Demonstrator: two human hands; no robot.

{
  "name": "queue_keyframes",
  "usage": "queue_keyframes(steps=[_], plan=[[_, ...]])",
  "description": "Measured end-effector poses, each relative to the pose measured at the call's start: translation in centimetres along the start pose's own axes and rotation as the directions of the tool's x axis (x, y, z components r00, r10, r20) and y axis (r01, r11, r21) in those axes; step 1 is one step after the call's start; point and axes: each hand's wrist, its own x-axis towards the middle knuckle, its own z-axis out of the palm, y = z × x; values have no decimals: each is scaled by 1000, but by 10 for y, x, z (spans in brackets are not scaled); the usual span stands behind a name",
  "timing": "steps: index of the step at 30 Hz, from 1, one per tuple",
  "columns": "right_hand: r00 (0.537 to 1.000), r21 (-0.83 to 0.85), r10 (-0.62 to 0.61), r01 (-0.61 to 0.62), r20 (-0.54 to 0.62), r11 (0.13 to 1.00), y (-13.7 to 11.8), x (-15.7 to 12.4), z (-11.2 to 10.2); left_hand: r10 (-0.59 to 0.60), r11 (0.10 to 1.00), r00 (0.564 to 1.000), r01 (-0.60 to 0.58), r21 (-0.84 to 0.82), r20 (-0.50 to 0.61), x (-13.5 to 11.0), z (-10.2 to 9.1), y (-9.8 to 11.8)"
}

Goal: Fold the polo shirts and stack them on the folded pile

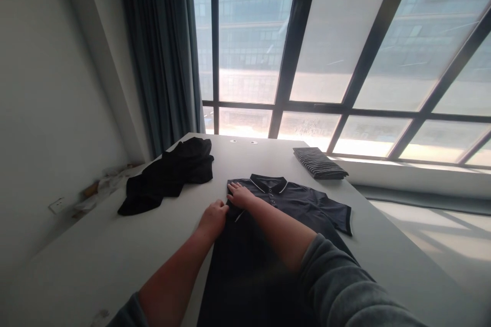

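A dark navy polo shirt [303,204] with white-trimmed collar and sleeve lies flat on the white table [95,250], collar away from me. My left hand [215,216] is closed, pinching the folded left sleeve edge of the shirt. My right hand [240,195] reaches across and lies flat with fingers spread on the shirt's left shoulder, pressing it down. The shirt's right sleeve is spread out to the right.
A crumpled black garment [169,173] lies at the table's back left. A folded striped garment [318,162] sits at the back right edge. Large windows [345,51] and a grey curtain [161,51] stand behind the table. A wall socket [57,205] is at left.
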Motion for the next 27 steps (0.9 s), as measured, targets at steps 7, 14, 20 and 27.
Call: queue_keyframes(steps=[7, 14, 20, 27], plan=[[996, -7, 72, -72, 56, 997, 7, 16, 12, 9, 996, 996, -17, 87, 90, -15, 15, 19], [994, 3, 86, -87, 60, 996, 11, 33, 13, -32, 990, 992, 16, 137, 120, -24, 35, 23], [992, 39, 114, -116, 54, 992, 16, 43, 15, 32, 994, 994, -42, 99, 100, -22, 40, 23], [991, 43, 130, -131, 30, 990, 18, 50, 19, 71, 997, 993, -74, 23, 93, -23, 45, 29]])
